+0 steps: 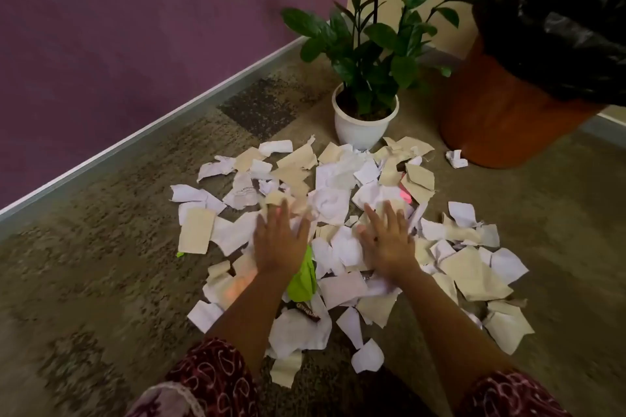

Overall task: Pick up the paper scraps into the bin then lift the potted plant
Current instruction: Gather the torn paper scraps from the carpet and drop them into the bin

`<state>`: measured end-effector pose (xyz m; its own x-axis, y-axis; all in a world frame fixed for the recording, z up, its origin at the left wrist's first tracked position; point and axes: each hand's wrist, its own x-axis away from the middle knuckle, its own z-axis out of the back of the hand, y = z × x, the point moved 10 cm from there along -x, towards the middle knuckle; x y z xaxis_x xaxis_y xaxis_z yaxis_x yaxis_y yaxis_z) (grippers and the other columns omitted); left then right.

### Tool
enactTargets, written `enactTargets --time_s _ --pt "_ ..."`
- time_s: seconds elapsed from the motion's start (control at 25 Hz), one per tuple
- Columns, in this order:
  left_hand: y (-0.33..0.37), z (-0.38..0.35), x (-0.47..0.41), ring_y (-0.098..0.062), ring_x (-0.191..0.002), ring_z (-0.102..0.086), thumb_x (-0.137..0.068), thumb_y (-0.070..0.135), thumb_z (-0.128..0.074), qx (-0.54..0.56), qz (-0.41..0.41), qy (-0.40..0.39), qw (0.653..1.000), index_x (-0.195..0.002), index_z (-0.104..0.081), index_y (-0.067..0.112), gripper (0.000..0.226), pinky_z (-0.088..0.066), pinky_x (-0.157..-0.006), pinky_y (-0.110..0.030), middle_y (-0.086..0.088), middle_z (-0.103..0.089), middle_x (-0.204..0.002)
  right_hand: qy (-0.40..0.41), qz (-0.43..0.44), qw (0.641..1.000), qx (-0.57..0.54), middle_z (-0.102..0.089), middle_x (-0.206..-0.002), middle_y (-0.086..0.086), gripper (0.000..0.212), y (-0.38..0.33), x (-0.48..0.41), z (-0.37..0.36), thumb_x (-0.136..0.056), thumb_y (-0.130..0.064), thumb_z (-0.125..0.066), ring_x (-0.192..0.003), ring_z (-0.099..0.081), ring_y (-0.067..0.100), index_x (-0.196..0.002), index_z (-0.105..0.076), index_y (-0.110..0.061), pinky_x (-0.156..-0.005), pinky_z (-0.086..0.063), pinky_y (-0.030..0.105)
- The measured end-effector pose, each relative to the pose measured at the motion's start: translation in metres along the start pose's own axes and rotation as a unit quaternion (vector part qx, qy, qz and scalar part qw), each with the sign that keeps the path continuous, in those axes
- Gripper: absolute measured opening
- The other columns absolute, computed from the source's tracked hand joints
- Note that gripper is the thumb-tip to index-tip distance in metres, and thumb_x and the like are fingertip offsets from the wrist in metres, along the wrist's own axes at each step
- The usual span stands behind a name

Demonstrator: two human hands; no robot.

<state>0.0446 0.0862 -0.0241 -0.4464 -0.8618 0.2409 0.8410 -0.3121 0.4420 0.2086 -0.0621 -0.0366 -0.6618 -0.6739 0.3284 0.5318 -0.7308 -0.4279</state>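
Your hands: left hand (279,242), right hand (389,239), fingers spread flat.
Why: to rake torn white-and-beige paper scraps (338,176) together.

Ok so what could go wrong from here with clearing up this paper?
The scraps lie right up against the white pot; a wide sweep by the left hand or right hand might tip it.
The pile is loose and spread wide, so a big handful could shed pieces on the way to the bin.
The crumpled scrap by the bin's foot sits apart and could get missed.
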Motion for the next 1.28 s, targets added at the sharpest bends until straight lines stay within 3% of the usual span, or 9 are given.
enactTargets --time_s 0.12,0.24,0.4,0.56,0.68,0.8,0.92,1.04,1.28 --pt "0.013 0.023 0.010 -0.031 -0.136 -0.041 -0.096 0.050 -0.032 -0.069 -0.056 0.125 0.988 -0.145 -0.034 0.024 0.055 -0.027 -0.114 -0.049 -0.005 -0.028 -0.157 0.153 0.024 0.988 0.021 -0.022 -0.158 0.005 0.049 -0.001 0.009 0.046 -0.099 -0.044 -0.034 -0.147 -0.013 0.028 -0.146 -0.028 -0.034 -0.115 -0.023 0.052" --pt "-0.015 0.043 0.016 -0.041 -0.141 -0.029 -0.095 0.048 -0.036 -0.080 0.035 0.205 0.975 -0.147 -0.032 0.022 0.058 -0.016 -0.115 -0.057 -0.009 -0.026 -0.158 0.259 -0.074 0.960 0.071 -0.030 -0.154 0.009 0.047 0.034 0.029 0.077 -0.099 -0.044 -0.033 -0.145 -0.021 0.030 -0.144 -0.035 -0.030 -0.116 -0.019 0.051" --pt "-0.092 0.037 0.031 -0.051 -0.144 0.000 -0.090 0.055 -0.043 0.060 0.279 0.139 0.948 -0.152 -0.017 0.015 0.078 0.002 -0.112 -0.065 -0.022 -0.001 -0.159 0.293 -0.272 0.916 0.021 -0.021 -0.156 0.014 0.052 0.106 0.063 0.085 -0.096 -0.048 -0.036 -0.146 -0.013 0.036 -0.144 -0.034 -0.026 -0.113 -0.014 0.061" --pt "-0.118 0.006 0.047 -0.052 -0.143 0.003 -0.089 0.061 -0.030 0.148 0.330 0.030 0.932 -0.152 -0.015 0.010 0.082 0.002 -0.114 -0.065 -0.028 0.001 -0.157 0.184 -0.407 0.890 -0.093 -0.010 -0.156 0.016 0.057 0.147 0.082 0.046 -0.092 -0.050 -0.041 -0.143 -0.009 0.045 -0.144 -0.024 -0.031 -0.110 -0.012 0.067" --pt "-0.088 0.011 0.041 -0.043 -0.146 0.003 -0.096 0.054 -0.032 0.214 0.316 0.036 0.924 -0.151 -0.019 0.016 0.068 0.002 -0.116 -0.058 -0.021 -0.001 -0.160 0.107 -0.280 0.936 -0.185 -0.017 -0.154 0.015 0.059 0.119 0.048 0.031 -0.092 -0.041 -0.044 -0.140 -0.018 0.043 -0.145 -0.021 -0.027 -0.112 -0.021 0.064" --pt "-0.042 0.006 0.020 -0.032 -0.146 -0.021 -0.100 0.051 -0.022 0.291 0.199 -0.028 0.935 -0.150 -0.025 0.023 0.057 -0.013 -0.121 -0.049 -0.009 -0.022 -0.159 0.149 -0.148 0.908 -0.363 -0.034 -0.151 0.010 0.052 0.061 0.029 0.049 -0.097 -0.047 -0.034 -0.140 -0.029 0.028 -0.142 -0.038 -0.021 -0.116 -0.025 0.048" --pt "-0.025 0.016 0.016 -0.028 -0.135 -0.041 -0.096 0.060 -0.017 0.348 0.146 -0.037 0.925 -0.141 -0.043 0.027 0.061 -0.026 -0.116 -0.049 -0.005 -0.045 -0.147 0.249 -0.061 0.957 -0.138 -0.027 -0.155 0.004 0.051 0.001 0.045 0.069 -0.096 -0.052 -0.030 -0.146 -0.018 0.026 -0.140 -0.039 -0.028 -0.116 -0.010 0.055" --pt "-0.017 0.030 0.016 -0.027 -0.131 -0.046 -0.097 0.056 -0.023 0.353 0.100 -0.026 0.930 -0.136 -0.051 0.025 0.056 -0.031 -0.114 -0.043 -0.005 -0.050 -0.143 0.166 0.140 0.976 0.023 -0.020 -0.158 -0.001 0.053 -0.076 0.072 0.021 -0.096 -0.055 -0.027 -0.149 -0.007 0.024 -0.144 -0.030 -0.035 -0.114 0.004 0.058" --pt "-0.020 0.050 0.022 -0.025 -0.127 -0.049 -0.101 0.042 -0.031 0.277 0.028 0.024 0.960 -0.129 -0.056 0.019 0.044 -0.035 -0.104 -0.034 -0.006 -0.055 -0.137 0.016 0.444 0.857 0.262 -0.029 -0.156 0.006 0.053 -0.134 0.135 -0.093 -0.091 -0.058 -0.038 -0.144 -0.022 0.037 -0.141 -0.037 -0.039 -0.106 -0.013 0.073"
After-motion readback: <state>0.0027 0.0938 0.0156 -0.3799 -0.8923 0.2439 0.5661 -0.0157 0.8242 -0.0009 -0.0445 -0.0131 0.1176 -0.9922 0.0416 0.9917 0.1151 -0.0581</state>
